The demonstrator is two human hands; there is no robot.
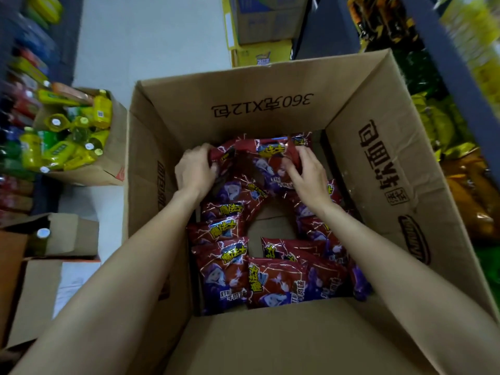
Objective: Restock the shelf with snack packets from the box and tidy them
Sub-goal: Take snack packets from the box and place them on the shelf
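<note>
A large open cardboard box (pixel 265 104) fills the middle of the view. Several red and purple snack packets (pixel 224 272) lie in a ring on its floor, leaving a bare patch of cardboard in the centre. Both my arms reach down into it. My left hand (pixel 193 170) grips the left end of a bunch of snack packets (pixel 267 152) at the far side of the box. My right hand (pixel 308 173) grips the right end of the same bunch. The shelf (pixel 454 66) runs along the right, with yellow, green and orange packets on it.
A smaller box (pixel 108 163) of yellow-green drink bottles stands on the floor at the left, by a shelf of bottles. More cardboard boxes (pixel 54 239) sit at the lower left. Yellow cartons (pixel 259 28) are stacked beyond the big box.
</note>
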